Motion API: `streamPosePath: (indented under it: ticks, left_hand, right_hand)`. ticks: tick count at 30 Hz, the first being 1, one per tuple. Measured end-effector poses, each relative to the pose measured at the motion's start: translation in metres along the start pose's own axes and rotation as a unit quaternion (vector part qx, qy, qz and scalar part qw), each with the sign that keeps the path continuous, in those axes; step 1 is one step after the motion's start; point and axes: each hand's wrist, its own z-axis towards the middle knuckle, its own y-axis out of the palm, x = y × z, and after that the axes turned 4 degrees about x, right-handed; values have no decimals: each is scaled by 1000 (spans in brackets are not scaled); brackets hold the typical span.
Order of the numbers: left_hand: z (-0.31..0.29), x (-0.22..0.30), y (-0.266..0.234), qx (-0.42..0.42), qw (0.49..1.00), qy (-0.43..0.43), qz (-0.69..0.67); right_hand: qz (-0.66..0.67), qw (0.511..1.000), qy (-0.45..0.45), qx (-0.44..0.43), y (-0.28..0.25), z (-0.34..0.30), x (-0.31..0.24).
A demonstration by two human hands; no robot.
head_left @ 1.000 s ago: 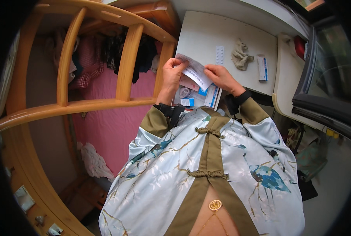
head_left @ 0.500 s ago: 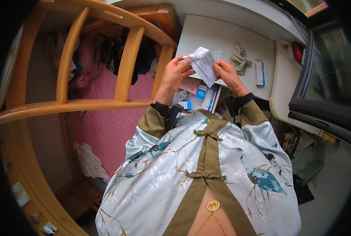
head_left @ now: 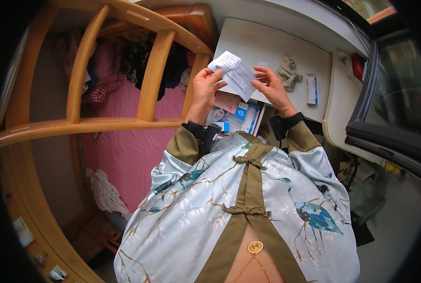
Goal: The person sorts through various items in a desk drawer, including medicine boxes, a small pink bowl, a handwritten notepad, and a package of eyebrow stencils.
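A folded white printed leaflet (head_left: 237, 75) is held up over the front edge of the white desk (head_left: 267, 37). My left hand (head_left: 205, 89) pinches its left side between thumb and fingers. Beside its right edge is my right hand (head_left: 273, 89), fingers apart, the thumb at or very near the paper. Beneath the leaflet an open drawer shows a pink flat packet (head_left: 227, 102), a blue-and-white box (head_left: 241, 112), a long white-and-blue box (head_left: 251, 118) and a smaller blue-and-white box (head_left: 223, 126). Part of a pale blister pack (head_left: 263, 64) lies behind my right fingers.
On the desk lie a crumpled grey-beige cloth (head_left: 288, 73) and an upright-lying white-and-blue box (head_left: 312, 89). A wooden bed ladder (head_left: 147, 80) stands at left before a pink-sheeted bed (head_left: 125, 151). A dark-framed window (head_left: 394, 94) juts in at right.
The leaflet has shifted slightly left and opened out wider. My right fingers have loosened from its right edge and spread apart. My left hand still grips it.
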Motion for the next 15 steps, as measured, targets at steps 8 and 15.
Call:
streamPosePath:
  ticks: [8, 15]
  left_hand:
    - [9, -5, -2, 38, 999, 27, -1]
    - [6, -6, -2, 42, 998, 37, -10]
  right_hand:
    - [-162, 979, -117, -29, 14, -4, -18]
    - [-265, 953, -145, -26, 34, -3, -19]
